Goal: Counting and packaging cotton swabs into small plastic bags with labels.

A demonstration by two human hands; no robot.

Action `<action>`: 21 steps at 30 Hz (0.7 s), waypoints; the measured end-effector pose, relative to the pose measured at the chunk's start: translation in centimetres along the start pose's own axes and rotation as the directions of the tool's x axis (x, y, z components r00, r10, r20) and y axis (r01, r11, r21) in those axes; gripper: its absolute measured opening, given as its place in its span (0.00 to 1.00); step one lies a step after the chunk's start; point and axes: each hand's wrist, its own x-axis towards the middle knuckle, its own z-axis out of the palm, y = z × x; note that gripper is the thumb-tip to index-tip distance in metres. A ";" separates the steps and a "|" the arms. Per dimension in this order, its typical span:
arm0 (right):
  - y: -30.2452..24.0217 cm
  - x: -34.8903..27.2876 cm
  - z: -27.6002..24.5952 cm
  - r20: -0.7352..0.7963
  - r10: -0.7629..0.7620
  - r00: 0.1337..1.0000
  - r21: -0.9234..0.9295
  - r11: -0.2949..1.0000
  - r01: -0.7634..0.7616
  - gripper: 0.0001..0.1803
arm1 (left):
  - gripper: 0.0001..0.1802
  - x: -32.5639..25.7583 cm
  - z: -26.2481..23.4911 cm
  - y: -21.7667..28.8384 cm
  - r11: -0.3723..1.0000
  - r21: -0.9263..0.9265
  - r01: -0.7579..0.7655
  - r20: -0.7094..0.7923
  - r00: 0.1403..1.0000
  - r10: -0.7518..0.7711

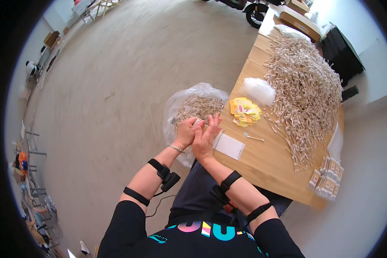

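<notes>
My left hand is closed around what looks like a small bunch of cotton swabs; only whitish tips show above the fist. Against it rests my right hand, its fingers stretched out and the palm side turned toward the bunch. Both hands are over a clear plastic bag full of loose swabs, beside the table's left edge. A white rectangular pad lies on the tabletop just right of my right hand.
The wooden table carries a large heap of cotton swabs, yellow printed packets, a white plastic bag, a small white stick and several filled packs at the near right corner. A black crate stands behind the heap.
</notes>
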 end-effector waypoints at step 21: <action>-3.6 2.9 -5.1 0.250 0.138 0.958 0.595 0.759 -0.265 0.45 | 0.19 -3.8 -0.2 8.5 0.956 -0.218 -0.195 -0.283 0.950 0.129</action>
